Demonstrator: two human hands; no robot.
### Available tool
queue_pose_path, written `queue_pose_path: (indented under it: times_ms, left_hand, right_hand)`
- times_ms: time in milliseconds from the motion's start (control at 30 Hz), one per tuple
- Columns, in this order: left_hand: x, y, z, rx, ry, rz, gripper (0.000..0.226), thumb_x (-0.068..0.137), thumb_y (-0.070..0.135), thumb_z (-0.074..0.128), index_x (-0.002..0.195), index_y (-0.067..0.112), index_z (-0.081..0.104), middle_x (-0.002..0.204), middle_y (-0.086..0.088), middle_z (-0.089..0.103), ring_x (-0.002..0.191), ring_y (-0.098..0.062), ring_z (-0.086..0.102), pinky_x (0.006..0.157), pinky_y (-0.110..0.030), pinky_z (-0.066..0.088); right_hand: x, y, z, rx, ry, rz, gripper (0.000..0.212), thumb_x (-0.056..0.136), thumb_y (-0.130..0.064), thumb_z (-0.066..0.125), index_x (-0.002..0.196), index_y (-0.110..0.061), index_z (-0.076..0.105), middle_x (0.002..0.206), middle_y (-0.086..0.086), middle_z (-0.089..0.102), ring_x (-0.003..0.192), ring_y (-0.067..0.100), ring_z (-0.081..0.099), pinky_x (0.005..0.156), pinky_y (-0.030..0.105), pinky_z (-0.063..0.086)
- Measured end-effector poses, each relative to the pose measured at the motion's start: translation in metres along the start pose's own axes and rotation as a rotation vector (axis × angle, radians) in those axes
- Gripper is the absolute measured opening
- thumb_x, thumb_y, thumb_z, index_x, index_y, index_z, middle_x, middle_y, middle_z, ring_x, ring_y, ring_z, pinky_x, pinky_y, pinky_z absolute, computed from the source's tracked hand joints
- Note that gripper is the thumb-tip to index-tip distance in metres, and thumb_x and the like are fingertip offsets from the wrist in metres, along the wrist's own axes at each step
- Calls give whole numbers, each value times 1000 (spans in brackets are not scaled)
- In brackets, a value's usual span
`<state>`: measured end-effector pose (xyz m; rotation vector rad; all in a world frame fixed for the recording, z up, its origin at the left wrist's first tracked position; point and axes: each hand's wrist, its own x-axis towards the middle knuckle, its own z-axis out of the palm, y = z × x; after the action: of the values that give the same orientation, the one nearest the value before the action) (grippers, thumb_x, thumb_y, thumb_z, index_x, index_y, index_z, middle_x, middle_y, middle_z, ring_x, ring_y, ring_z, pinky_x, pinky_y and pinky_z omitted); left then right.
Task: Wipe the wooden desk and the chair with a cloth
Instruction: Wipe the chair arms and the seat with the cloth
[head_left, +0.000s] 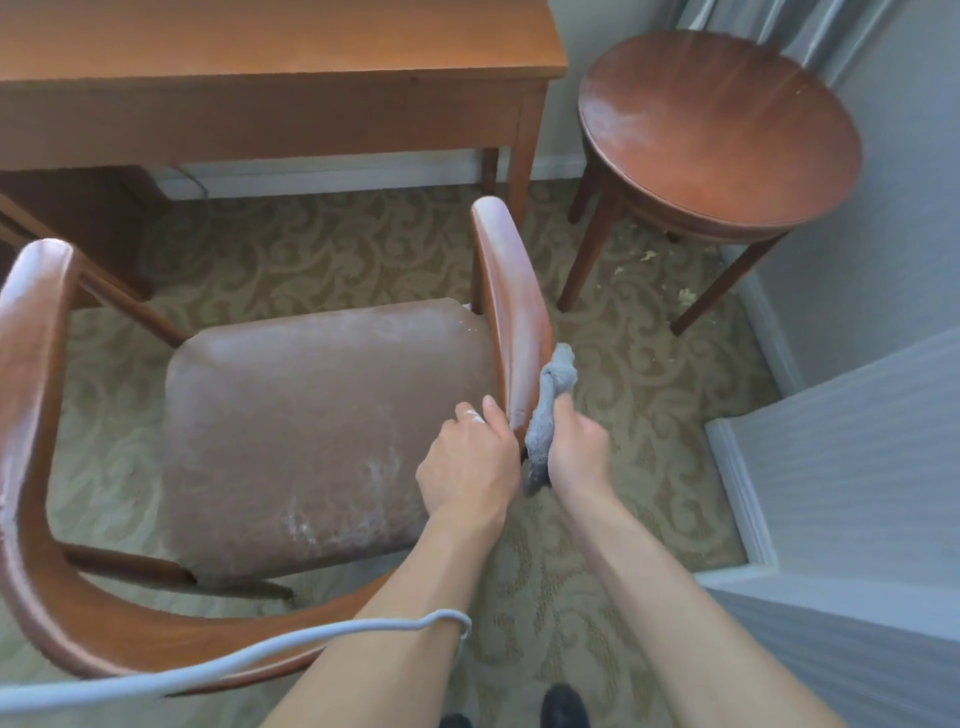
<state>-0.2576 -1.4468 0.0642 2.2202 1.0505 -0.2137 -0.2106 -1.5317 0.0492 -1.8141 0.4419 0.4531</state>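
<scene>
A wooden armchair (36, 364) with a dusty brown padded seat (311, 415) stands in front of me, its curved back nearest to me. My left hand (467, 462) grips the inner side of the right armrest (511, 291) near its rear end. My right hand (576, 447) holds a grey cloth (550, 395) bunched against the outer side of the same armrest. The wooden desk (260, 62) stands beyond the chair at the top of the view.
A round dark wooden side table (717, 130) stands at the right by a grey wall (857, 441). Patterned beige carpet (337, 249) covers the floor, with crumbs near the side table's legs. A pale cable (234, 660) crosses the lower left. My shoes (563, 706) show at the bottom.
</scene>
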Motion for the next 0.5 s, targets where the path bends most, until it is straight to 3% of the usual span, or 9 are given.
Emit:
queue_pose_path:
  times_ms: [67, 133, 200, 267, 333, 400, 500]
  left_hand:
    - [0, 0, 0, 12, 10, 10, 53, 105, 48, 18, 115, 13, 57, 114, -13, 68, 104, -39, 64, 82, -45, 45]
    - [1, -1, 1, 26, 20, 23, 54, 105, 48, 17, 115, 13, 57, 112, -12, 68, 102, -37, 65, 82, -45, 46]
    - [0, -1, 1, 32, 22, 28, 53, 105, 49, 16, 111, 15, 56, 110, -10, 68, 100, -35, 65, 80, -44, 47]
    - [1, -1, 1, 48, 21, 22, 52, 105, 49, 16, 108, 16, 56, 109, -8, 69, 99, -34, 65, 81, -44, 48]
    - [3, -1, 3, 63, 16, 8, 52, 104, 50, 16, 108, 18, 57, 109, -7, 68, 102, -34, 65, 84, -44, 49]
    - [4, -2, 5, 70, 19, 4, 51, 104, 50, 16, 108, 19, 56, 109, -6, 69, 103, -33, 66, 85, -44, 49]
    - [4, -4, 8, 83, 24, 10, 51, 104, 49, 15, 107, 20, 56, 108, -5, 68, 101, -33, 66, 82, -43, 48]
  right_hand:
    - [20, -12, 3, 40, 64, -86, 37, 99, -37, 55, 76, -8, 63, 69, -8, 62, 65, 15, 55, 60, 26, 43]
    - [46, -32, 10, 81, 94, -108, 24, 98, -34, 57, 100, -14, 69, 92, -4, 71, 83, 13, 66, 76, 29, 52]
    - [73, -57, 21, 91, 66, -150, 19, 98, -27, 55, 90, -14, 67, 85, -3, 67, 75, 12, 61, 72, 27, 48]
    - [101, -81, 37, -2, 30, -221, 25, 97, -21, 53, 73, -14, 57, 70, 1, 50, 66, 16, 46, 62, 28, 38]
    - [125, -104, 57, -173, -22, -285, 25, 96, -22, 51, 72, -16, 54, 71, 1, 51, 70, 21, 48, 63, 31, 42]
    - [144, -127, 78, -356, -71, -338, 21, 97, -27, 49, 91, -15, 65, 92, 5, 65, 87, 28, 60, 77, 33, 47]
    - [161, -145, 99, -510, -80, -443, 35, 99, -35, 46, 119, -13, 65, 118, 10, 68, 107, 33, 63, 86, 33, 44]
